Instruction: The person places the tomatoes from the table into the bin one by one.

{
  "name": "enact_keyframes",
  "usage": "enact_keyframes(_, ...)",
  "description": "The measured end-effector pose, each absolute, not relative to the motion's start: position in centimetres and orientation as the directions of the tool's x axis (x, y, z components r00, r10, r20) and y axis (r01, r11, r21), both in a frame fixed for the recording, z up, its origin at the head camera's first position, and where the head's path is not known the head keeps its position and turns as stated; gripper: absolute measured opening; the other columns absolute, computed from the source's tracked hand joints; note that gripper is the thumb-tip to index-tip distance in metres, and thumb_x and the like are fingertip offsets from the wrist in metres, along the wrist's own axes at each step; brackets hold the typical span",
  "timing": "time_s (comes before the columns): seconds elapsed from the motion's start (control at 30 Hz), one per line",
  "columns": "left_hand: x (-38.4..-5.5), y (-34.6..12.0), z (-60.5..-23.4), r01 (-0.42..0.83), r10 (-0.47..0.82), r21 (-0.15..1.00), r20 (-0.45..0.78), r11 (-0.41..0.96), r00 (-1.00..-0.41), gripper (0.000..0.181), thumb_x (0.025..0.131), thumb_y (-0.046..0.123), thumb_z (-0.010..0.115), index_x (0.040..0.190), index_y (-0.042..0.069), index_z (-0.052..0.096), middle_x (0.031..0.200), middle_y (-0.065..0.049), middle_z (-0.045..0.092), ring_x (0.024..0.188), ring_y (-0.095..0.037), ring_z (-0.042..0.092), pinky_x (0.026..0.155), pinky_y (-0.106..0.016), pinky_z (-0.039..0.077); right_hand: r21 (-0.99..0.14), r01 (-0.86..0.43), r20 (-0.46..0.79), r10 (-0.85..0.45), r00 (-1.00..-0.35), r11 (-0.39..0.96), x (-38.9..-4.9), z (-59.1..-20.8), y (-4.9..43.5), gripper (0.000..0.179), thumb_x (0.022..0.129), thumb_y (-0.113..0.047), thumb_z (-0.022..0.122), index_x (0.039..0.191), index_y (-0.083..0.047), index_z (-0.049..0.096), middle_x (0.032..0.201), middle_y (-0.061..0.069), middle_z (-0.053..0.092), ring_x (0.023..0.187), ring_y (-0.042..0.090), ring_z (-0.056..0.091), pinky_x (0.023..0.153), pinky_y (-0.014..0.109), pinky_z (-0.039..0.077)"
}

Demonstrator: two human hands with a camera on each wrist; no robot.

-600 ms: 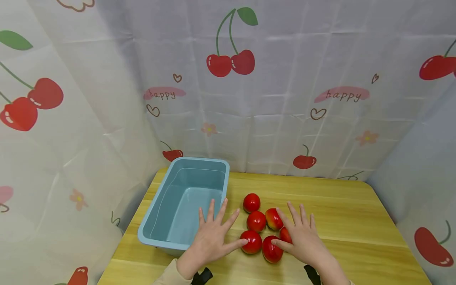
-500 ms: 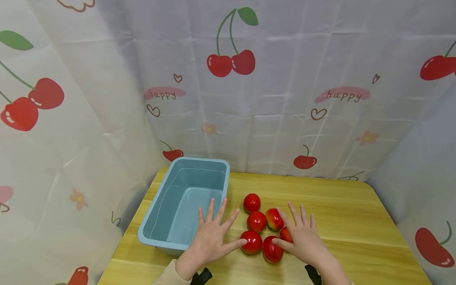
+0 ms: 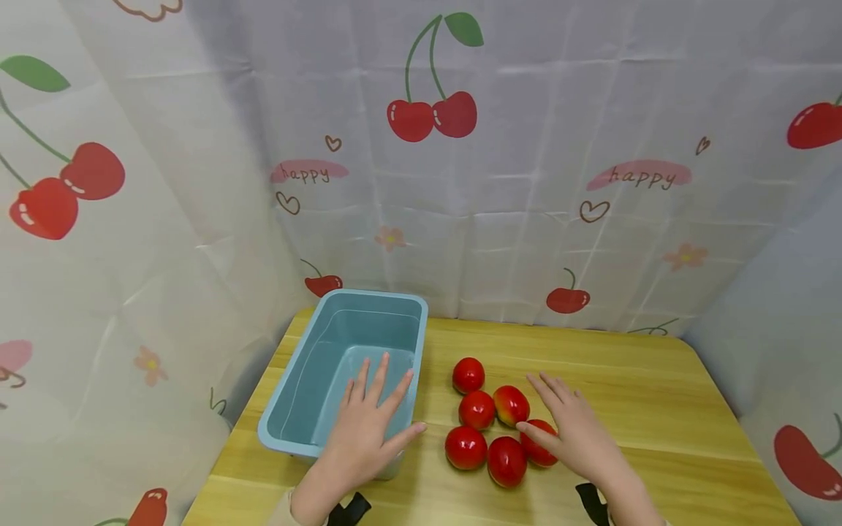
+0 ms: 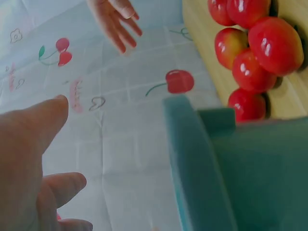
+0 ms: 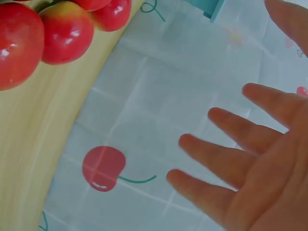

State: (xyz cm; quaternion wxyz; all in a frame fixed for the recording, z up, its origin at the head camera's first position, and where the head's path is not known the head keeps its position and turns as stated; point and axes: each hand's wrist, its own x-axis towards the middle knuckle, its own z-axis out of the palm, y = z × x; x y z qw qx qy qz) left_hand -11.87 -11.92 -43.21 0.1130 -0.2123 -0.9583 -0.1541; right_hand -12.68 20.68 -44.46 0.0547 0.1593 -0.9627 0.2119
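Note:
Several shiny red apples (image 3: pixel 465 448) lie in a loose cluster on the wooden table, one of them (image 3: pixel 511 405) partly yellow. To their left stands a light blue plastic basin (image 3: pixel 283 431), with nothing inside the part that shows. My left hand (image 3: pixel 362 438) is spread palm down and overlaps the basin's near right side in the head view. Over the right side of the cluster, my right hand (image 3: pixel 582 438) has its fingers extended and covers part of the rightmost apple (image 3: pixel 541 443). Both hands hold nothing. The right wrist view shows that hand's fingers (image 5: pixel 216 159) straight and apart.
The wooden table (image 3: pixel 645 409) runs on to the right of the apples. A pale curtain (image 3: pixel 500 248) printed with cherries, hearts and "happy" hangs close behind the table and along both sides. Black straps (image 3: pixel 349 509) sit at the wrists.
My left hand has moved left, away from the apples and over the basin. My right hand has shifted right, uncovering more of the rightmost apple. The head view has turned slightly.

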Motion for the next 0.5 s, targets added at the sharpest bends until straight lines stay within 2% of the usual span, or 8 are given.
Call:
enact_keyframes(0.13, -11.6, -13.3, -42.6, 0.422, 0.327, 0.259, 0.341, 0.869, -0.881, 0.069, 0.089, 0.062, 0.047, 0.146, 0.026, 0.035, 0.154, -0.012, 0.017, 0.139, -0.04, 0.013, 0.102, -0.064, 0.02, -0.428, -0.331, 0.203, -0.267, -0.942, 0.841, -12.9, -44.9, 21.2, 0.076, 0.082, -0.051, 0.067, 0.139, -0.006, 0.044, 0.139, 0.019, 0.043, 0.12, 0.041, 0.045, 0.092, 0.059, 0.039)
enact_keyframes(0.3, -11.3, -15.1, -42.3, 0.377, 0.246, 0.276, 0.411, 0.884, -0.878, 0.073, 0.083, 0.065, 0.053, 0.145, 0.029, 0.038, 0.153, -0.011, 0.024, 0.14, -0.035, 0.014, 0.104, -0.063, 0.014, -0.473, -0.318, 0.211, -0.244, -0.946, 0.822, -13.3, -45.6, 21.8, 0.079, 0.08, -0.056, 0.066, 0.139, -0.008, 0.044, 0.139, 0.017, 0.044, 0.121, 0.039, 0.045, 0.091, 0.059, 0.04)
enact_keyframes(0.5, -11.1, -17.4, -42.6, 0.358, 0.153, 0.365, 0.484, 0.86, -0.862, 0.067, 0.081, 0.054, 0.065, 0.139, 0.024, 0.049, 0.149, -0.012, 0.032, 0.136, -0.037, 0.025, 0.101, -0.064, 0.021, -0.548, -0.293, 0.191, -0.224, -0.956, 0.783, -13.8, -46.8, 22.6, 0.078, 0.079, -0.056, 0.067, 0.139, -0.011, 0.043, 0.139, 0.016, 0.043, 0.123, 0.039, 0.042, 0.09, 0.062, 0.038)
